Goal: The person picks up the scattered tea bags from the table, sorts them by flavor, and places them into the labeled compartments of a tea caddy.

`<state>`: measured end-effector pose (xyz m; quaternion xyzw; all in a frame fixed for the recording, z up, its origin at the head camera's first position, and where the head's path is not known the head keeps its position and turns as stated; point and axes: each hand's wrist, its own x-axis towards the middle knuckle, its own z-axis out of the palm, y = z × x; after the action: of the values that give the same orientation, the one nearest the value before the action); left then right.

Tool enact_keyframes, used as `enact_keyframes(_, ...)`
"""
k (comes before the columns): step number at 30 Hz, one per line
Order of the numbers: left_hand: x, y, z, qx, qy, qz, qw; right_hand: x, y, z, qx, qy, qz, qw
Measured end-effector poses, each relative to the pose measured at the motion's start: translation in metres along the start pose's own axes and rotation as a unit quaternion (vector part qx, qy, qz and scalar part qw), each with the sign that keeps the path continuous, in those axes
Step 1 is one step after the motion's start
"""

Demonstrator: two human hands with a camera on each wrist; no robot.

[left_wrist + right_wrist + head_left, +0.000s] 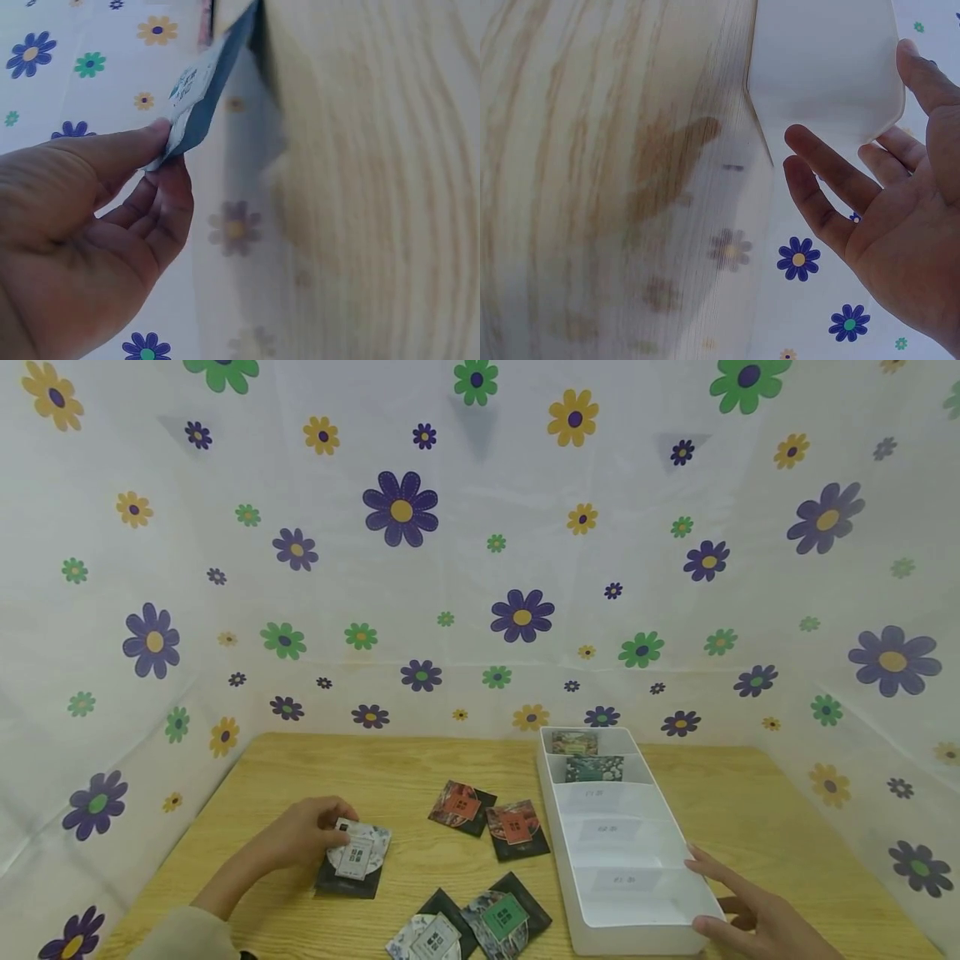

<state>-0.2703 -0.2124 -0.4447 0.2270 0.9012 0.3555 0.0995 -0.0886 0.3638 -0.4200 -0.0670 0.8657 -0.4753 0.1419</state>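
Observation:
Near the table's left side, my left hand pinches a flat black sachet with a white floral label by its upper edge, thumb on the label. In the left wrist view this sachet stands tilted, with the fingers behind it. At the right, my right hand touches the rim of a long white divided box near its front corner, with fingers spread. The right wrist view shows the thumb at the edge of the box and other fingers extended below it.
Two sachets with red labels lie left of the box. Nearer the front are a green-labelled sachet and a white-labelled one, overlapping. The box's two back compartments hold sachets; the others bear small labels. Flower-printed sheeting surrounds the table.

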Motion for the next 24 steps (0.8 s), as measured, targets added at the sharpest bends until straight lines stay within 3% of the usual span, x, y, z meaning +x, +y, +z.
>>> enact_keyframes(8,-0.004,0.018,-0.009,-0.096,-0.018,0.012,0.9951,0.0,0.0,0.0,-0.026,0.007,0.001,1.0)
enact_keyframes(18,0.0,0.051,-0.01,-0.184,-0.004,-0.005,0.9829,-0.001,0.001,0.0,-0.013,0.003,0.008,1.0)
enact_keyframes(24,0.006,0.068,-0.007,-0.212,0.018,-0.018,0.9769,-0.001,0.0,0.0,-0.027,0.009,0.006,1.0)
